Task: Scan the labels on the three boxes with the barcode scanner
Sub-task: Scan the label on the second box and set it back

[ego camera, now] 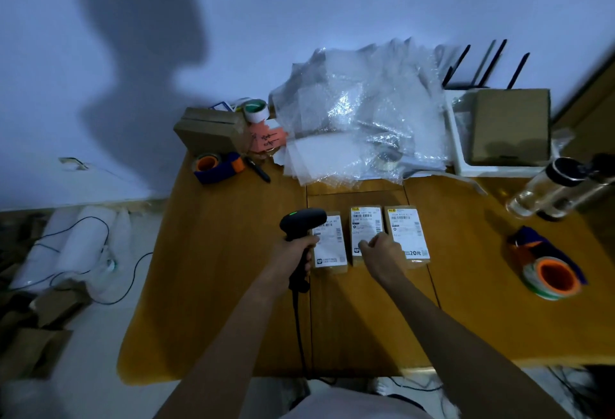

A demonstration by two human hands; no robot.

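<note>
Three small cardboard boxes with white shipping labels lie side by side on the wooden table [216, 285]: the left box [329, 245], the middle box [365, 225] and the right box [407, 232]. My left hand [291, 252] grips the handle of a black barcode scanner [301, 222]. A green light shows on top of the scanner's head, which hangs over the left box's upper left corner. My right hand [381, 250] rests on the lower part of the middle box with its fingers curled; whether it grips the box is unclear.
A heap of bubble wrap [359, 119] fills the back of the table. Tape dispensers sit at the back left [216, 166] and at the right [549, 272]. A clear bottle [545, 189], a white tray with a cardboard box [511, 126] and more boxes [209, 129] stand around.
</note>
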